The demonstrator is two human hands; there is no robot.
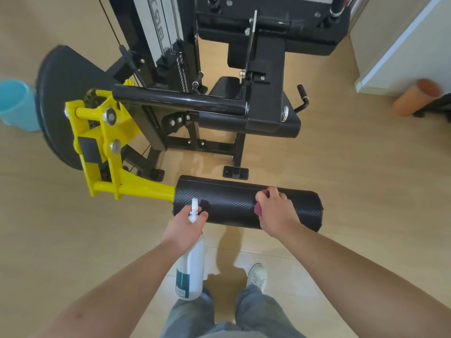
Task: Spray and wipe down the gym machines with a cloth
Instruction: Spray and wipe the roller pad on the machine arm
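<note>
Black steel and padded vinyl make up the big gym machine (256, 57) standing on the pale wooden floor (366, 179). Its white weight-stack cover carries sideways lettering too skewed to read. On the person's left a glossy yellow steel lever arm (102, 147) reaches forward and ends in the black cylindrical roller pad (231, 203), whose skin has a fine carbon-weave pattern. Both bare forearms stretch forward to that pad. The right hand (275, 211) lies palm down on top of the pad near its middle, with its fingers curled over a dark-red cloth (258, 210), pressing it against the vinyl. The left hand (185, 228) hovers at the pad's yellow-arm end, fingers wrapped round the neck of a white plastic spray bottle (191, 267) whose nozzle points toward the pad. The bottle's body hangs below the wrist, and the print on its teal label is too small to read.
</note>
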